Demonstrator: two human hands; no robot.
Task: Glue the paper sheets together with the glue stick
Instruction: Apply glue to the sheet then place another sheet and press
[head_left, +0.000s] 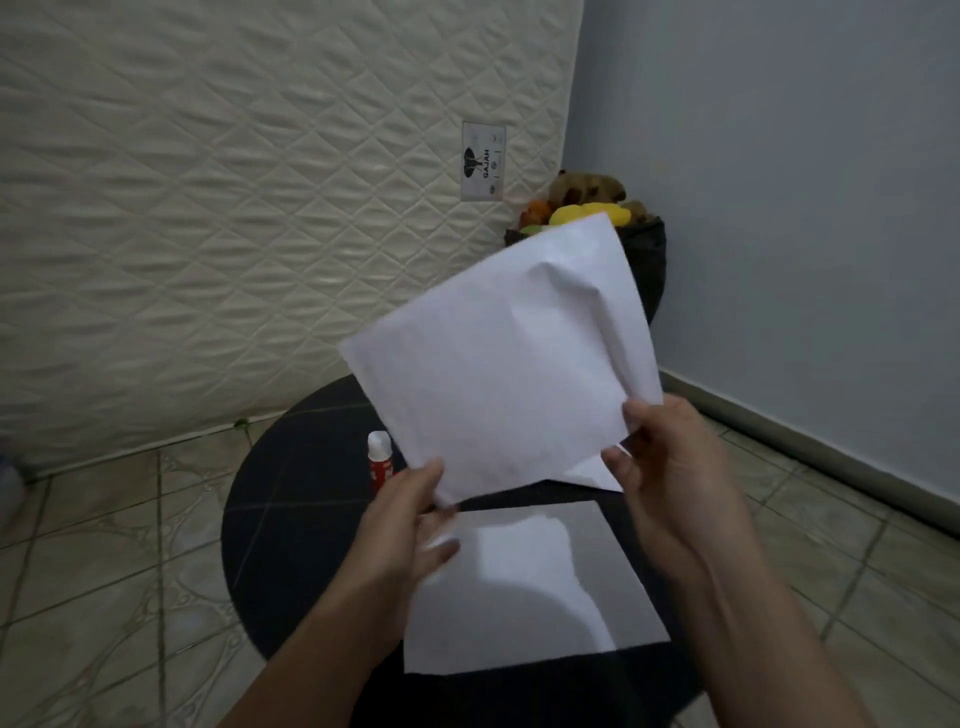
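Behind raised sheet (498, 364), half-hidden glue stick (380, 460)

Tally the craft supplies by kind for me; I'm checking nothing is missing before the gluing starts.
Paper sheets: 2, the lifted sheet pinched by the left hand and right hand, and the flat sheet on the black table
Glue sticks: 1, the glue stick, standing on the table
Total: 3

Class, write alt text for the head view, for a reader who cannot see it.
Two hands, left and right, hold a creased white sheet above a round black table. Another sheet lies flat on the table, and a glue stick stands upright behind the left hand.
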